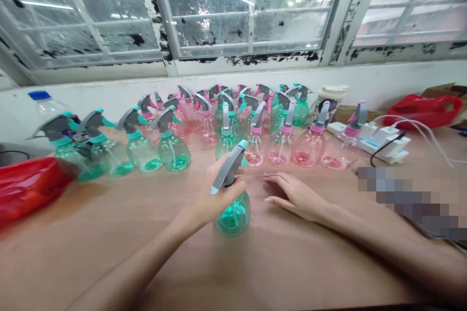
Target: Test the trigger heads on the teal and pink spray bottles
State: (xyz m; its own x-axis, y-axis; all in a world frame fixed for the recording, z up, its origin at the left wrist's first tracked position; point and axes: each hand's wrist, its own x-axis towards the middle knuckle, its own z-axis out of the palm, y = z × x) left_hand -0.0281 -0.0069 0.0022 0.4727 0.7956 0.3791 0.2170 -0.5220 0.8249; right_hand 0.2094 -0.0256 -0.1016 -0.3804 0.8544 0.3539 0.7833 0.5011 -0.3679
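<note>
My left hand (pixel 219 189) is wrapped round the neck of a green spray bottle (pixel 233 218), just under its grey trigger head. The bottle is upright over the middle of the table, and its clear green body shows a tube inside. To the right, my right hand (pixel 292 194) rests low over the tabletop with fingers stretched out and nothing in them. Beyond it stands a row of pink spray bottles (pixel 309 148). Another green spray bottle (pixel 226 141) stands just behind the held one, partly covered by it. At the left is a row of green spray bottles (pixel 174 153).
More pink and green spray bottles crowd the back by the wall. A power strip (pixel 383 143) with plugs and cables lies at right, near a paper cup (pixel 330 97). Red plastic bags (pixel 29 184) lie at both sides. A blue-capped bottle (pixel 45 104) stands far left.
</note>
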